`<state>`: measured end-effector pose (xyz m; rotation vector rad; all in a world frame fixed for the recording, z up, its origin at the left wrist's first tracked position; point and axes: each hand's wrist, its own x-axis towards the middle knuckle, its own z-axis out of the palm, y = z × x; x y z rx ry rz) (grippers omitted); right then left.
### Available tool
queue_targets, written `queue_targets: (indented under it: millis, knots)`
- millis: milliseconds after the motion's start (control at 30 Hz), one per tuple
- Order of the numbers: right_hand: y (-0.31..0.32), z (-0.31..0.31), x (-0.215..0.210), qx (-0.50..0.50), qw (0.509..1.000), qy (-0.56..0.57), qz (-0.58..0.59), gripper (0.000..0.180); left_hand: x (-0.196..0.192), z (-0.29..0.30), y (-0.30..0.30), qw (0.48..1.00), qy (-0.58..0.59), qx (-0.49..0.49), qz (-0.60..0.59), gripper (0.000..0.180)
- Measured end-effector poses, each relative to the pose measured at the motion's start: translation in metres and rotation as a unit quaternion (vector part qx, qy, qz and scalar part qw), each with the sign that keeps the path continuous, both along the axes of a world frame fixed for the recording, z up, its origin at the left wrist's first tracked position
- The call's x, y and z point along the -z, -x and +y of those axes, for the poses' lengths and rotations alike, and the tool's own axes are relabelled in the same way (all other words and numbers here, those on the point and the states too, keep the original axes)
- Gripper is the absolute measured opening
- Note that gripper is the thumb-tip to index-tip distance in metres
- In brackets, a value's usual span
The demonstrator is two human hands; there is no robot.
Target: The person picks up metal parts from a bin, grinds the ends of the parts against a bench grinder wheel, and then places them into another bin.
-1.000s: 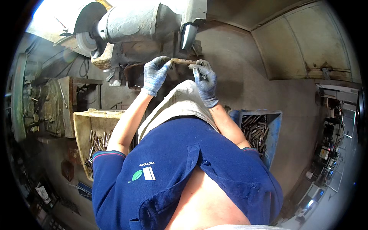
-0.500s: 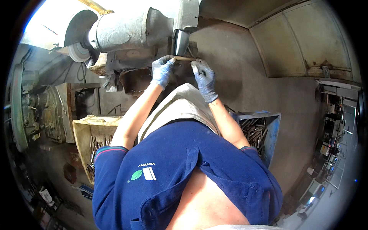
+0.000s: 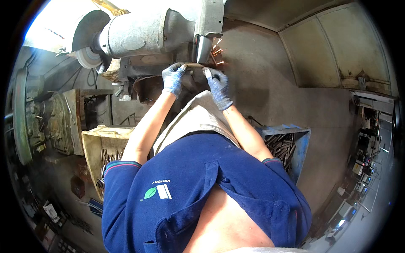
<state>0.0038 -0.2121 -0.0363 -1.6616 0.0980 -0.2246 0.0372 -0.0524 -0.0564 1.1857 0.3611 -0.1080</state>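
Note:
A short metal rod (image 3: 194,65) spans the gap between my two gloved hands. My left hand (image 3: 173,79) pinches its left end, and my right hand (image 3: 217,86) pinches the right end. Both gloves are blue-grey with dark smudges. Just beyond the rod is the shiny grinding wheel or belt (image 3: 204,49) of a bench grinder (image 3: 137,33), and the rod appears to touch its near face. Orange sparks (image 3: 217,51) fly off at the right of the wheel.
A yellowish bin (image 3: 110,133) of metal rods stands left of my body; a blue bin (image 3: 300,147) of similar rods stands at the right. A white grinding wheel (image 3: 87,57) sits on the machine's left end. A green machine (image 3: 59,123) is at the far left.
Both hands have shifted a little to the left with the rod. Sparks now show beside the wheel, where none showed before.

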Motion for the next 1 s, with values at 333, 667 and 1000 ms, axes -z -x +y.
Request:
queue_targets:
  millis: [333, 667, 1000]
  knots:
    - [-0.005, 0.002, 0.015, 0.006, 0.993, -0.110, 0.033, 0.017, -0.004, 0.002, -0.006, 1.000, -0.019, 0.012, 0.009, 0.008]
    - [0.001, -0.015, -0.007, 0.033, 0.997, -0.034, 0.061, 0.022, -0.012, -0.027, -0.008, 0.998, -0.036, 0.030, 0.039, 0.010]
    - [-0.005, 0.019, -0.003, -0.019, 0.999, -0.032, 0.028, 0.020, 0.013, 0.019, -0.014, 0.998, -0.049, -0.001, 0.032, 0.008]
